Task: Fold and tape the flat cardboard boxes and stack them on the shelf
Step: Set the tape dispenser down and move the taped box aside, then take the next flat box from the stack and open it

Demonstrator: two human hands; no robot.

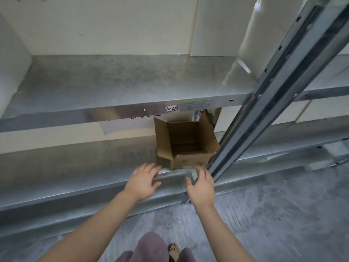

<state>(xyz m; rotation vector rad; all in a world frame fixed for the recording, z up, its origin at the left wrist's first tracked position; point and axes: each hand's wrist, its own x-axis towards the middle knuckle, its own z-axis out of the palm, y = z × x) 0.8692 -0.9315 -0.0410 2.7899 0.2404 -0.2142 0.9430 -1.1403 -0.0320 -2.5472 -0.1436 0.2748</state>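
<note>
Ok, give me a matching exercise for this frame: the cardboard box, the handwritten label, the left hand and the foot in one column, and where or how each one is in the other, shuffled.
Things:
1. cardboard box
2. handwritten label
3. left hand
4. sandalled foot

Places or states:
A. on the grey floor
B. on the front edge of the upper shelf
C. on the lower shelf, top flaps open, beside the upright post
D. fingers spread, holding nothing, at the lower shelf's front edge

Pairs: 1-C, 2-B, 3-D, 4-A.
</note>
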